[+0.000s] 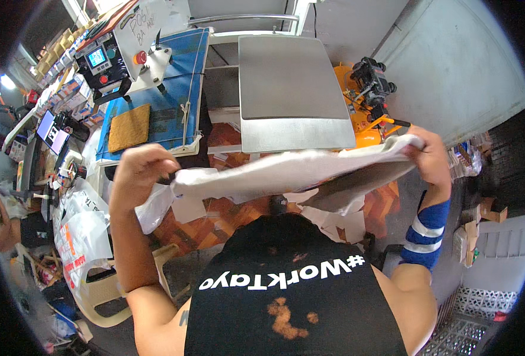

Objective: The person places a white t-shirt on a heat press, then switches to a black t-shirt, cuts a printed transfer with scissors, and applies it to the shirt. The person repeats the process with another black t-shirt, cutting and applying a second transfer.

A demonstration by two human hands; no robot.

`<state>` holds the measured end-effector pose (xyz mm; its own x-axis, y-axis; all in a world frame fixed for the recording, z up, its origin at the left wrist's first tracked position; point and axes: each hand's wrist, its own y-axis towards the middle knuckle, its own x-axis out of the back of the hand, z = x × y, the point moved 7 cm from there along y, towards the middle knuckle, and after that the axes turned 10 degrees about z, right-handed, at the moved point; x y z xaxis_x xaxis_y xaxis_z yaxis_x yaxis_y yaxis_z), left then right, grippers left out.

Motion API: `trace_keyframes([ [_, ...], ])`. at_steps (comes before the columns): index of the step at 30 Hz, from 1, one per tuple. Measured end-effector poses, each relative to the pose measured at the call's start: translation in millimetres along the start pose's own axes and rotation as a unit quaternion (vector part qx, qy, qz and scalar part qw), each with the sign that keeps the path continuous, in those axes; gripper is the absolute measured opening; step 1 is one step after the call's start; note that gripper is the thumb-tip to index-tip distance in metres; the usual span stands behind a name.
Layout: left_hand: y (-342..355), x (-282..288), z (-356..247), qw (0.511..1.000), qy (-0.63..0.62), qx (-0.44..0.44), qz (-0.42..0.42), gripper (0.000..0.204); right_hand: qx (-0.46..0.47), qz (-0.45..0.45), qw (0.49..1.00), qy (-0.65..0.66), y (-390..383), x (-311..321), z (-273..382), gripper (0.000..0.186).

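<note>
Cloth [286,169], pale and partly blurred, hangs in the air between left hand [145,166] and right hand [431,157], nearer the body than the grey plate [292,77], fingers of both closed on its ends. Handling judged part-way: cloth held up and drawn out wide, sagging and folded toward the right, not laid flat on any surface. Containers: open cardboard box [493,211] at right, white plastic bag [84,228] at left, contents of neither clear.

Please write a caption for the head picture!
Left hand and right hand hold a pale cloth above a patterned floor.
</note>
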<state>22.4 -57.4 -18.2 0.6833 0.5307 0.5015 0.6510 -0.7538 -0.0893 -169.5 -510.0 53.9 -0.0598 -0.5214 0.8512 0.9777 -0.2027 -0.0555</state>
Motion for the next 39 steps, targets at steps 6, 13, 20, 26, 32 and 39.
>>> trace_keyframes([
  [6,28.6,-246.1,90.0,0.897,0.044,0.093,0.430,0.050,0.133,0.151,0.966,0.162,11.4,-83.0,16.8,0.021],
  [13,-11.9,-202.1,133.8,0.982,-0.009,0.035,0.185,0.024,-0.030,0.042,0.997,0.064,9.8,-49.3,-31.7,0.012],
  [20,-2.8,-87.5,50.6,0.974,0.019,-0.130,-0.183,0.020,-0.022,-0.040,0.990,0.133,-18.1,-11.4,-55.6,0.010],
  [26,-17.9,-45.3,10.0,0.948,0.125,-0.116,-0.268,0.028,-0.114,-0.090,0.989,-0.024,-32.7,-44.9,-139.8,0.021],
  [32,-11.9,-17.7,11.4,0.957,0.148,-0.092,-0.234,0.020,-0.105,-0.116,0.987,-0.022,-49.1,-46.2,-161.2,0.017],
  [39,19.8,-3.9,48.8,0.966,0.014,-0.099,-0.237,0.008,-0.093,-0.132,0.889,0.428,4.7,-48.6,-222.2,0.022],
])
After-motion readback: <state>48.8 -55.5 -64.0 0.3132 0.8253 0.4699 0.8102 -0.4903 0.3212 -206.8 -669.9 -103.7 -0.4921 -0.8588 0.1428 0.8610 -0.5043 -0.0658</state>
